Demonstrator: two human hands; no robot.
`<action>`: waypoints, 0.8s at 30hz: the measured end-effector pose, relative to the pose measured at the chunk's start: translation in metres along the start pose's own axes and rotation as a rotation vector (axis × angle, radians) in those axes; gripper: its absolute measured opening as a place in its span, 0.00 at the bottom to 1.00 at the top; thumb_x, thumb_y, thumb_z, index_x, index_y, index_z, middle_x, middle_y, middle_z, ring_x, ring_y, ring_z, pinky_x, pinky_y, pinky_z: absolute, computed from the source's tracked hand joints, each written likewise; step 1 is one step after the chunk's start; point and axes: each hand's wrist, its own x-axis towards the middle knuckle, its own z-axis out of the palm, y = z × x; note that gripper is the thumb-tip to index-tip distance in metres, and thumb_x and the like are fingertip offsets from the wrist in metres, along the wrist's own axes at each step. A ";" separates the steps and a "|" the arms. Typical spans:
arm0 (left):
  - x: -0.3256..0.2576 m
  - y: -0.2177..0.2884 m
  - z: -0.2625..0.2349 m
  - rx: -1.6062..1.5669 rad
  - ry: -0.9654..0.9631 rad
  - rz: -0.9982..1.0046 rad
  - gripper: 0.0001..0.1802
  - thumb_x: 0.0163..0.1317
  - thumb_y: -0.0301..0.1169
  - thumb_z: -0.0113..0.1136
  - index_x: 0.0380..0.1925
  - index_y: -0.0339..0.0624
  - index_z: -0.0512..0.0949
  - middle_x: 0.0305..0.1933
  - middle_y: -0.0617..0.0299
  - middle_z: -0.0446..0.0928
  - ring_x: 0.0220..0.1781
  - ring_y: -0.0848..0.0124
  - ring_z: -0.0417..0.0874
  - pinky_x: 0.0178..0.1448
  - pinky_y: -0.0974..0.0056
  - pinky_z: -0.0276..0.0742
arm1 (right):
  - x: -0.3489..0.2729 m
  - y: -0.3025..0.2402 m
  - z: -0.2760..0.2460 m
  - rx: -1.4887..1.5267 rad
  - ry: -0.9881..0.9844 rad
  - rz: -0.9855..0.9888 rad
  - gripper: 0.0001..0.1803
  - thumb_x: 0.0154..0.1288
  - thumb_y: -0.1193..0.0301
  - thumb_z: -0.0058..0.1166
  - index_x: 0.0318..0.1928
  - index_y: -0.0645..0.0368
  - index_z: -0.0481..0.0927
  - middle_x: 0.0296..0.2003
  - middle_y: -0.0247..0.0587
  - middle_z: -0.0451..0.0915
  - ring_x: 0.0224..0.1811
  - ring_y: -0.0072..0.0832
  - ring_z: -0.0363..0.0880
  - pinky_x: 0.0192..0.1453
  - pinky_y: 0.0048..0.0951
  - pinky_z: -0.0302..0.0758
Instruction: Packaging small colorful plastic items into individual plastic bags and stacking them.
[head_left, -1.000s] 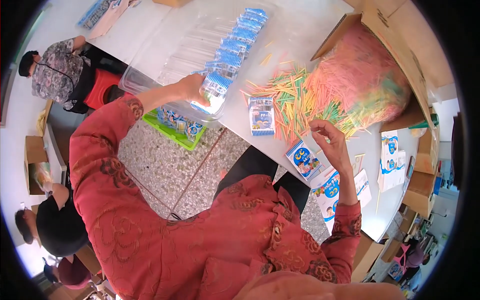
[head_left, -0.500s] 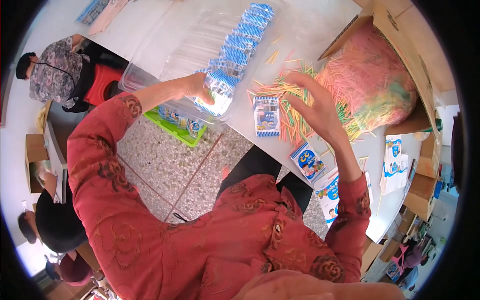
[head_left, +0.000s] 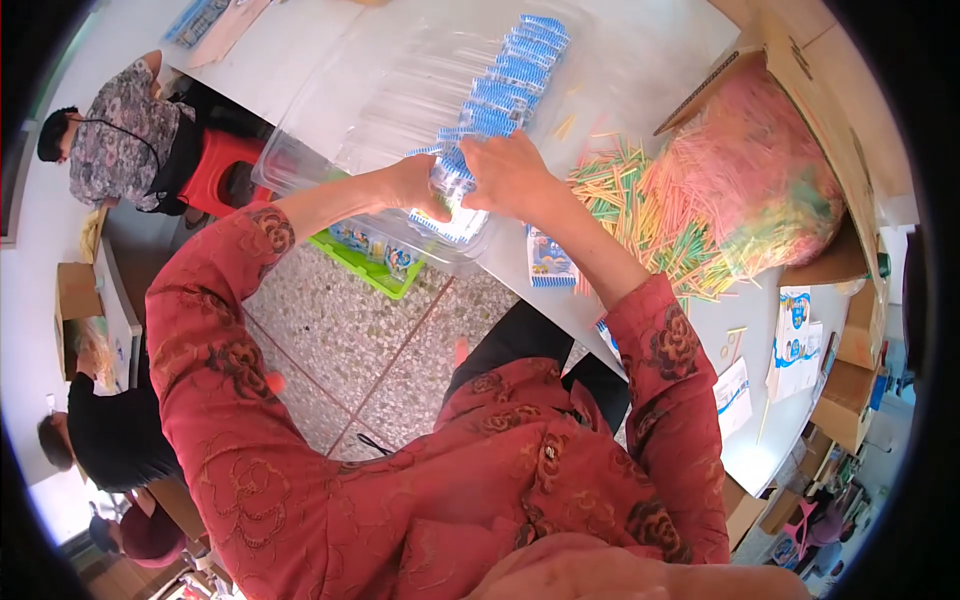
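A row of blue-and-white packets (head_left: 515, 85) stands overlapping in a clear plastic tray (head_left: 345, 115). At the near end of the row, my left hand (head_left: 413, 187) is closed on the left side of the nearest packet (head_left: 452, 222). My right hand (head_left: 512, 178) grips the same packet from the right, fingers bent over its upper part. Whether anything small is pinched between the right fingers is hidden. Another flat packet (head_left: 550, 262) lies on the table beside my right forearm. A loose pile of thin pink, yellow and green sticks (head_left: 615, 190) spreads to the right.
An open cardboard box (head_left: 855, 130) on its side holds a clear bag of sticks (head_left: 745, 165). Printed packaging (head_left: 795, 330) lies at the table's right. Below the table edge is a green basket (head_left: 365, 268) of packets. A person (head_left: 120, 140) is by a red stool (head_left: 225, 165).
My right hand has moved left from above the stick pile to the nearest packet in the tray, and its fingers have closed. The left hand stays at that packet.
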 end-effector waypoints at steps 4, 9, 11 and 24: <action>-0.008 0.002 -0.001 0.149 -0.045 0.030 0.32 0.35 0.27 0.71 0.45 0.34 0.71 0.40 0.58 0.77 0.42 0.68 0.76 0.49 0.64 0.71 | 0.005 -0.003 0.003 0.059 -0.030 0.007 0.28 0.40 0.64 0.60 0.44 0.63 0.69 0.27 0.48 0.78 0.35 0.44 0.78 0.38 0.43 0.70; -0.005 0.018 -0.033 0.356 -0.238 0.069 0.31 0.37 0.28 0.69 0.46 0.34 0.70 0.38 0.55 0.76 0.43 0.67 0.76 0.50 0.64 0.70 | 0.001 0.002 0.001 0.127 -0.003 -0.014 0.25 0.41 0.67 0.58 0.43 0.59 0.70 0.28 0.48 0.78 0.36 0.46 0.77 0.38 0.43 0.72; -0.005 0.018 -0.058 0.365 -0.258 0.106 0.31 0.38 0.28 0.69 0.46 0.34 0.70 0.38 0.55 0.76 0.43 0.66 0.76 0.50 0.64 0.71 | 0.002 -0.001 -0.001 0.160 -0.011 -0.025 0.24 0.41 0.68 0.58 0.43 0.58 0.70 0.29 0.49 0.78 0.36 0.46 0.77 0.38 0.43 0.72; 0.048 -0.015 -0.038 0.018 0.237 0.053 0.21 0.40 0.22 0.66 0.40 0.38 0.76 0.36 0.57 0.76 0.32 0.71 0.79 0.30 0.68 0.78 | 0.000 -0.011 0.001 0.099 -0.019 -0.087 0.21 0.43 0.73 0.58 0.42 0.56 0.71 0.28 0.49 0.78 0.32 0.46 0.78 0.36 0.43 0.73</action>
